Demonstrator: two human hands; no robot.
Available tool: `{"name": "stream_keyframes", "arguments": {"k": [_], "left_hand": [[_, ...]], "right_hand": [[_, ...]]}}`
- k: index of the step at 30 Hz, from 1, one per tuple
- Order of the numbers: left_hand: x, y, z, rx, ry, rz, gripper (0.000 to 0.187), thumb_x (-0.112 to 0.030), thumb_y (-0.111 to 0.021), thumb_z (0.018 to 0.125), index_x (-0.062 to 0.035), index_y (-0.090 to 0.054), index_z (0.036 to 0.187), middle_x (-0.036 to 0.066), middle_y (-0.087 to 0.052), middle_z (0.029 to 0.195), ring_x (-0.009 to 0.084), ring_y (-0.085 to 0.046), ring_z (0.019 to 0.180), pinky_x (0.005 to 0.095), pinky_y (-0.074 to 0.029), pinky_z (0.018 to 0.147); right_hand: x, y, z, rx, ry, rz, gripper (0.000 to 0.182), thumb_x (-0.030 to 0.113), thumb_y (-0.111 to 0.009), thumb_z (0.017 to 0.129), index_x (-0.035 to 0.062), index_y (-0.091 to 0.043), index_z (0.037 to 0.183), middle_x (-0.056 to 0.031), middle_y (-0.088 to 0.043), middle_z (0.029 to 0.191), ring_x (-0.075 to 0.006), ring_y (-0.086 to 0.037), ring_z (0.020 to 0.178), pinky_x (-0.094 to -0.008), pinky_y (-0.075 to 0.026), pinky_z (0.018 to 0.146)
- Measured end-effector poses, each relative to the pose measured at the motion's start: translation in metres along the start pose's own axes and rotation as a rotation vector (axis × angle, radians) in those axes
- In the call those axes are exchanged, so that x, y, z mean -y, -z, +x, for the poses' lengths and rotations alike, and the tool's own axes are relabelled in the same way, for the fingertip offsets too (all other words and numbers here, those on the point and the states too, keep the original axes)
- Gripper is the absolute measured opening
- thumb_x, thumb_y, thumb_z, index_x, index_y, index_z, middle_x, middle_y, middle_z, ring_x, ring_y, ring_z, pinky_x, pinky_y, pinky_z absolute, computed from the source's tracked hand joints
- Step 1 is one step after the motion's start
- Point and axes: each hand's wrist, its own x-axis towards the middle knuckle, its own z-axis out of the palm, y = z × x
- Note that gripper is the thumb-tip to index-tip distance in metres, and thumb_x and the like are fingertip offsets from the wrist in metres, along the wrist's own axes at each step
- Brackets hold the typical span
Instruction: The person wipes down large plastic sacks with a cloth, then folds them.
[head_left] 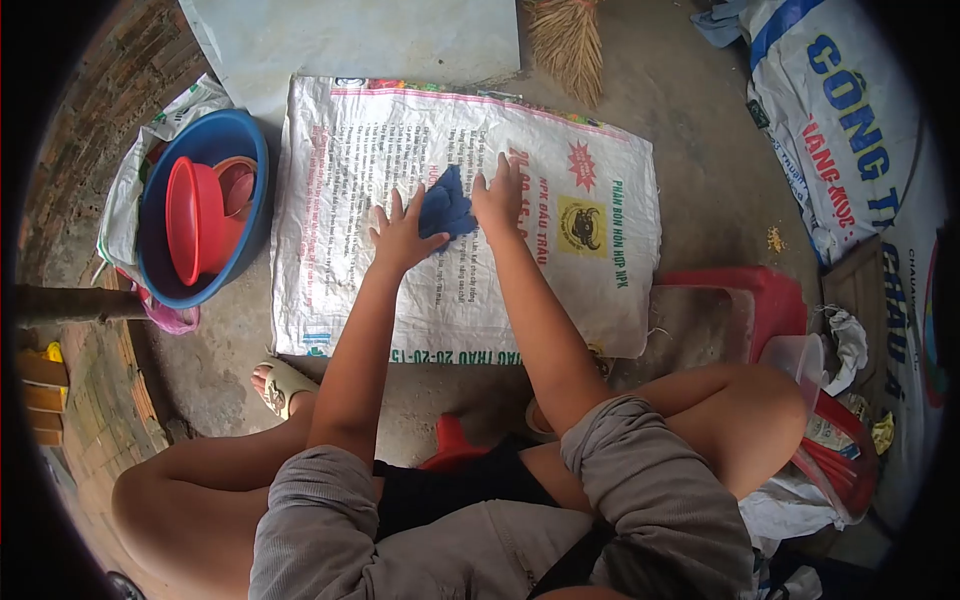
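Observation:
A small dark blue cloth (447, 205) lies on a white printed woven sack (340, 250), which is spread flat on the floor in front of me. My left hand (403, 235) rests on the sack at the cloth's left side, fingers spread, its thumb reaching the cloth's lower edge. At the right edge of the cloth is my right hand (500, 197), with thumb and forefinger apart and the other fingers partly hidden. Both hands seem to press the cloth down by its sides.
A blue basin (255, 235) with red plastic bowls (195, 220) stands to the left. Beyond the sack are a grey sheet (360, 40) and a straw broom (567, 45). A red plastic stool (770, 305) and large printed sacks (850, 110) are on the right.

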Motion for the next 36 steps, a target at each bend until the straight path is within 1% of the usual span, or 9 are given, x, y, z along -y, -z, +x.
{"name": "stream_keyframes", "arguments": {"k": [2,5,10,12,16,21,28,32,36], "left_hand": [[0.002,-0.012,0.002,-0.017,-0.017,0.034,0.100,-0.060,-0.075,0.070,-0.0387,-0.022,0.151,0.018,-0.013,0.159,0.0521,-0.010,0.143,0.0716,-0.018,0.106],[0.016,-0.036,0.009,-0.026,-0.156,0.139,0.090,-0.060,-0.069,0.076,-0.0388,-0.024,0.151,0.014,-0.014,0.160,0.0491,-0.010,0.144,0.0699,-0.015,0.108],[0.020,-0.070,0.010,-0.144,-0.310,0.205,0.074,-0.047,-0.066,0.082,-0.0381,-0.033,0.148,0.011,-0.018,0.160,0.0435,-0.014,0.145,0.0669,-0.014,0.111],[0.015,-0.069,0.014,-0.187,-0.360,0.231,0.075,-0.041,-0.069,0.079,-0.0374,-0.036,0.146,0.010,-0.019,0.159,0.0438,-0.016,0.145,0.0680,-0.013,0.111],[0.018,-0.060,0.046,-0.167,-0.672,0.201,0.067,-0.024,-0.067,0.080,-0.0245,-0.043,0.143,0.000,-0.025,0.158,0.0307,-0.021,0.146,0.0568,-0.017,0.116],[0.025,-0.047,0.092,-0.161,-0.716,0.194,0.058,-0.012,-0.060,0.083,-0.0214,-0.047,0.139,-0.004,-0.031,0.155,0.0235,-0.027,0.144,0.0457,-0.021,0.119],[0.070,-0.012,0.158,-0.410,-0.551,0.322,0.057,-0.010,-0.051,0.088,-0.0278,-0.043,0.142,-0.008,-0.031,0.155,0.0213,-0.027,0.144,0.0441,-0.020,0.119],[0.133,0.036,0.174,-0.589,-0.243,0.453,0.059,-0.010,-0.052,0.089,-0.0272,-0.040,0.144,-0.006,-0.035,0.153,0.0226,-0.029,0.143,0.0440,-0.020,0.118],[0.201,0.029,0.159,-0.711,-0.096,0.141,0.068,-0.002,-0.054,0.083,-0.0248,-0.039,0.145,-0.001,-0.038,0.152,0.0275,-0.034,0.140,0.0456,-0.025,0.116]], "right_hand": [[-0.018,-0.013,-0.012,0.183,-0.126,-0.192,0.066,0.029,-0.056,0.089,0.0089,-0.032,0.148,-0.0202,-0.021,0.156,-0.0426,-0.021,0.143,-0.0535,-0.025,0.113],[-0.067,-0.043,-0.040,0.078,0.141,-0.289,0.068,0.029,-0.053,0.092,0.0099,-0.025,0.151,-0.0185,-0.015,0.159,-0.0396,-0.011,0.146,-0.0485,-0.011,0.118],[-0.067,-0.047,-0.053,0.069,0.205,-0.488,0.072,0.030,-0.053,0.093,0.0108,-0.019,0.153,-0.0168,-0.010,0.160,-0.0368,-0.008,0.147,-0.0465,-0.008,0.119],[-0.067,-0.050,-0.053,0.029,0.194,-0.542,0.098,0.028,-0.073,0.076,0.0124,-0.016,0.154,-0.0168,-0.009,0.160,-0.0380,-0.009,0.147,-0.0466,-0.009,0.120],[-0.051,-0.038,-0.054,0.141,0.118,-0.550,0.099,0.029,-0.075,0.072,0.0127,-0.020,0.153,-0.0143,-0.011,0.160,-0.0356,-0.009,0.147,-0.0440,-0.009,0.120],[-0.063,-0.051,-0.052,0.005,0.198,-0.522,0.068,0.031,-0.052,0.089,0.0103,-0.030,0.150,-0.0171,-0.019,0.158,-0.0391,-0.017,0.145,-0.0493,-0.015,0.118],[-0.062,-0.052,-0.051,-0.028,0.265,-0.503,0.057,0.031,-0.044,0.096,0.0088,-0.033,0.148,-0.0202,-0.025,0.155,-0.0417,-0.021,0.143,-0.0515,-0.018,0.116],[-0.061,-0.053,-0.051,-0.029,0.252,-0.478,0.057,0.031,-0.045,0.096,0.0082,-0.035,0.147,-0.0209,-0.027,0.154,-0.0434,-0.022,0.142,-0.0534,-0.019,0.115],[-0.065,-0.053,-0.052,-0.031,0.260,-0.464,0.057,0.031,-0.045,0.096,0.0083,-0.035,0.147,-0.0210,-0.028,0.153,-0.0437,-0.022,0.142,-0.0540,-0.019,0.114]]}}
